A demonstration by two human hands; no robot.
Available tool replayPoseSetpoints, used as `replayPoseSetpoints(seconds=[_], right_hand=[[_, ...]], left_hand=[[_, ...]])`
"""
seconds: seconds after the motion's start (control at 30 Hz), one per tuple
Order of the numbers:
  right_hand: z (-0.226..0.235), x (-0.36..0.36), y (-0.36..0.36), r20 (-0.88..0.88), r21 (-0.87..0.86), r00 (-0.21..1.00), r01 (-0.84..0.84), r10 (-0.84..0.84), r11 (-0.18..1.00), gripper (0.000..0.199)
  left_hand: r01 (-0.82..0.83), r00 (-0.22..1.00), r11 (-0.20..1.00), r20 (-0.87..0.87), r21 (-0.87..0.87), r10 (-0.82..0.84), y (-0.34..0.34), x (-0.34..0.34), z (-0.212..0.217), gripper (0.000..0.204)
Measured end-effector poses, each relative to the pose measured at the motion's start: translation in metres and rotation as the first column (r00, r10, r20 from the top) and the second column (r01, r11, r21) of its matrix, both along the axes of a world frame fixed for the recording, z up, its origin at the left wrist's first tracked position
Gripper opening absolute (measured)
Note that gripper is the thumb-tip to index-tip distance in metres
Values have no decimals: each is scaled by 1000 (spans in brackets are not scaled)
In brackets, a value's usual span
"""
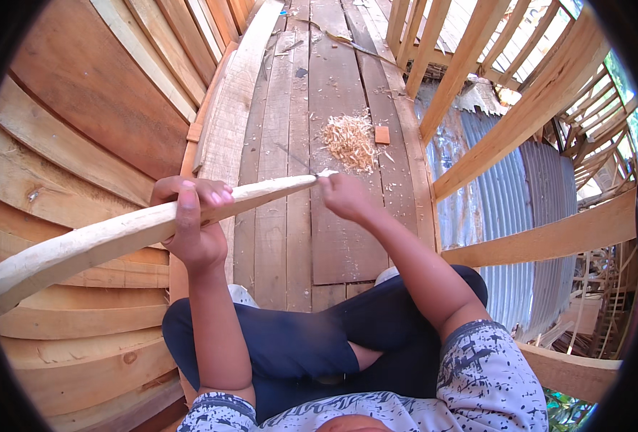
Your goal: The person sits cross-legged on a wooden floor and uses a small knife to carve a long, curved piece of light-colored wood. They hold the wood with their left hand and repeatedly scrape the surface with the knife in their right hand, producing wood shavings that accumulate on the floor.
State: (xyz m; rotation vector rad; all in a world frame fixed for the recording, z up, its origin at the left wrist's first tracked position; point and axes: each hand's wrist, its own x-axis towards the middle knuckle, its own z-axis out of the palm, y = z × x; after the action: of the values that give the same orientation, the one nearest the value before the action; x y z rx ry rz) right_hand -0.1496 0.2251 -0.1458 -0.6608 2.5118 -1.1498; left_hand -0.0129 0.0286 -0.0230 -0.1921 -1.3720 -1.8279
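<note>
A long pale wooden pole (103, 234) crosses in front of me from the left edge and narrows toward its far right end. My left hand (195, 227) grips it from beneath, with the thumb up one side and the fingers curled over it. At the narrow tip my right hand (344, 196) is closed round a knife (290, 157), whose thin dark blade points away to the upper left and is slightly blurred. The fist hides the handle. Blade and pole tip meet or overlap beside the fist; contact is hard to tell.
A heap of wood shavings (349, 140) lies on the plank floor (283, 237), beside a small reddish wood block (382, 135). A board wall (88, 108) rises at the left. On the right stands a wooden railing (520, 115), with corrugated metal sheets (492, 187) beyond it. My legs are bent below.
</note>
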Motion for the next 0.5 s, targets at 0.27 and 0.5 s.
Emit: replayPoseSetpoints(seconds=[0.27,0.5], right_hand=[[52,21,-11,-18,164,986,-160,166,973,43],[34,4,-1,140,221,982,-155,126,963,41]], left_hand=[[30,997,995,-66,-90,-36,-6,5,-3,20],[85,993,988,-64,-127,-94,-10,3,0,26]])
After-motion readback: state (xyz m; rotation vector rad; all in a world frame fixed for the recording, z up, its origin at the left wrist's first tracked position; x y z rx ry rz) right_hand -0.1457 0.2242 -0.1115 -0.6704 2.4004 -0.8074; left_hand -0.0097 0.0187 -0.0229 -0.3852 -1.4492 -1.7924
